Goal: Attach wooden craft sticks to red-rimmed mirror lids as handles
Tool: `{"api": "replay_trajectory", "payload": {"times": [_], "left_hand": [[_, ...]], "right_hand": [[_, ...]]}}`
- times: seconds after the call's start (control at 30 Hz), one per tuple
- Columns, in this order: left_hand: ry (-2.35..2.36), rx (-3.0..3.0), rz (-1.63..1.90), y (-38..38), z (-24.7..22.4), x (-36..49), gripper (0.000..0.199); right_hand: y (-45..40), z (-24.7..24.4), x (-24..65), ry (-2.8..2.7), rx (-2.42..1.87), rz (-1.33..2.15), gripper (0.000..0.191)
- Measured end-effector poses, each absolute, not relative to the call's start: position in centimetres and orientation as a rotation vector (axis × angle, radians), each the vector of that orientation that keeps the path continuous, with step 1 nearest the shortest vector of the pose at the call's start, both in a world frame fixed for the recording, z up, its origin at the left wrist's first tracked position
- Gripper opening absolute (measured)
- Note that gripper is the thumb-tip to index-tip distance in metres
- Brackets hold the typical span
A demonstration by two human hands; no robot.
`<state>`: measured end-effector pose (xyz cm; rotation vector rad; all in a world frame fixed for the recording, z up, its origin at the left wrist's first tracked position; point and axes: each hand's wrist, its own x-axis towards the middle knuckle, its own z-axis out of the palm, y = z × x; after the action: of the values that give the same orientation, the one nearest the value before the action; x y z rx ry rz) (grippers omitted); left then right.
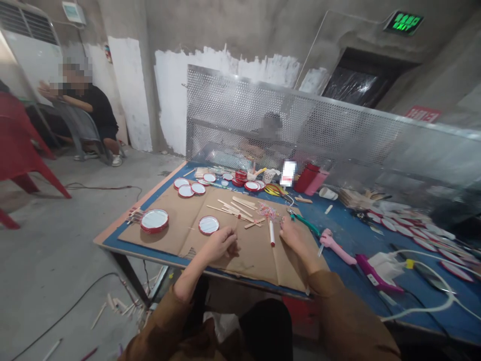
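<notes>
Chair (18, 135) of red plastic at far left; beside it, a seated person (90, 110) in a dark top on a grey chair, by the bare concrete wall; on the blue counter (349, 240), a large cardboard sheet (248, 260) lies spread, carrying a red-rimmed round mirror (154, 221) near its left edge and a second red-rimmed mirror (208, 225) further in; more such discs (186, 191) sit just beyond the sheet; the left hand (221, 242) rests on the cardboard just below the second mirror, fingers (229, 235) loosely curled, and whether it pinches anything small I cannot tell; flat wooden sticks (236, 208) lie scattered above it; the right hand (293, 235) rests at the cardboard's edge, just beside an upright-lying white tube (271, 233) with a red tip, its grip also impossible to tell; green-handled pliers (304, 223) lie just past its fingertips; a pink hot glue gun (336, 246) and a magenta one (376, 273) lie further right; beyond a white cable (421, 311), rows of red-rimmed discs (406, 230) line the counter; behind everything, a co-worker (270, 135) sits beyond a perforated metal panel (285, 110).
</notes>
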<state>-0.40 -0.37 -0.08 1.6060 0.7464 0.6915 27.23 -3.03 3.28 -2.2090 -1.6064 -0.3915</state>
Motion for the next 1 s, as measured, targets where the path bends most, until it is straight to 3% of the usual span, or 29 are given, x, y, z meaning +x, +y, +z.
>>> {"api": "replay_trajectory", "payload": {"times": [0.17,0.27,0.5,0.6,1.0], "left_hand": [[0.849,1.825,0.742,-0.2,0.1,-0.5,0.019],[0.906,1.859,0.729,-0.1,0.1,-0.4,0.019],[0.922,1.862,0.626,-0.3,0.3,-0.1,0.02],[0.943,1.883,0.639,-0.5,0.4,-0.1,0.02],[1.061,2.109,0.694,-0.8,-0.3,0.0,0.021]], "right_hand": [[-3.9,4.9,25.6,-1.42,-1.942,0.059,0.005],[-4.5,5.2,22.8,-1.178,-1.481,0.46,0.013],[-5.0,3.7,16.8,-0.952,-0.897,0.91,0.03],[-5.2,3.0,15.6,-0.881,-0.903,0.905,0.029],[-4.8,0.1,12.9,-1.031,-1.181,0.253,0.021]]}}
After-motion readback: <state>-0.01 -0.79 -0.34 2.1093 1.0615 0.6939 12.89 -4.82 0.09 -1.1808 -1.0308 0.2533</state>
